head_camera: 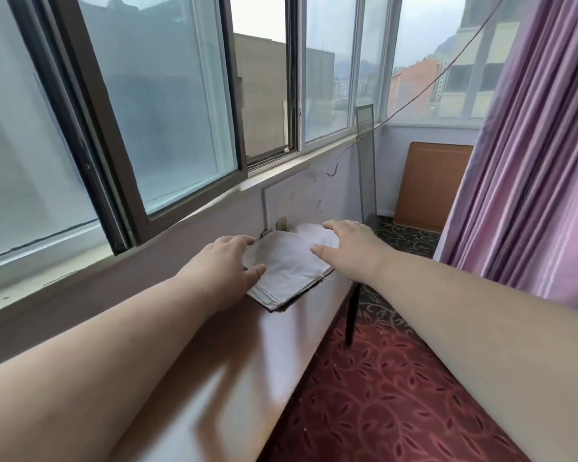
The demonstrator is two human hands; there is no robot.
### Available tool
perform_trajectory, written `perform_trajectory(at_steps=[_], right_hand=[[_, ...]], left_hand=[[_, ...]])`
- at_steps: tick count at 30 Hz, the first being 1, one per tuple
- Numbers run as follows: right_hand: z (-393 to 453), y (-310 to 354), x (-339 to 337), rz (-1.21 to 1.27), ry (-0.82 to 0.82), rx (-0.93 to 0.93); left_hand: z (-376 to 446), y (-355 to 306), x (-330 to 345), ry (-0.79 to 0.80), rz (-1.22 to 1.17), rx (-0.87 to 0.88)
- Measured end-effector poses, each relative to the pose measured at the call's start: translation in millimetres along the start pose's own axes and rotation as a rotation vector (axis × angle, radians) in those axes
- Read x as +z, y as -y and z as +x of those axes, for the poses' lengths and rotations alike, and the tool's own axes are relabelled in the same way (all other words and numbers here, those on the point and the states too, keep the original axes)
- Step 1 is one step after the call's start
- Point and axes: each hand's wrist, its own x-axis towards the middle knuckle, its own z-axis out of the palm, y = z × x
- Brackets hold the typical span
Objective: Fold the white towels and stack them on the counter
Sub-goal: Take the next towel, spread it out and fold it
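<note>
Nearest the camera, two bare forearms are reaching out over the polished brown counter, which is running away along the wall under the window sill. Taking the stack of white towels as the landmark: it is lying at the far end of the counter, close against the wall, with its layered edges facing back toward the person and its near corner pointing down the counter's length. The left hand is resting on the stack's left side, fingers spread loosely and thumb lying on the cloth, gripping nothing. The right hand is hovering at or on the stack's right side, fingers splayed wide, also gripping nothing; whether its palm is touching the cloth cannot be told. The stack is sitting turned at an angle to the counter edge, its long axis seemingly running from near left to far right, and its right corner is reaching the counter's edge. The top layer is looking rumpled toward the far side. By my judgement the step in hand is settling and squaring a folded towel on the pile; the next move is likely calling for flat palms pressing the top smooth and nudging the edges into line. Beyond the stack, a framed pane is leaning against the wall, and a pink curtain is hanging to the stack's right.
</note>
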Motion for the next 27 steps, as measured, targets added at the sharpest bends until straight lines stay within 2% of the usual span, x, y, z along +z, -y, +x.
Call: perform_trajectory(at_steps=[9,17,22,27], right_hand=[[62,-73,12,0.035,-0.002,0.088],[144,-182,0,0.021,0.032,0.049],[194,-268,-9,0.040,0.105,0.018],[237,-336,-2,0.042,0.217,0.025]], left_hand=[[95,-23,50,0.068,0.019,0.038],[183,-92,111,0.057,0.021,0.007],[235,-141,170,0.059,0.001,-0.126],[265,-160,229,0.147,-0.042,-0.339]])
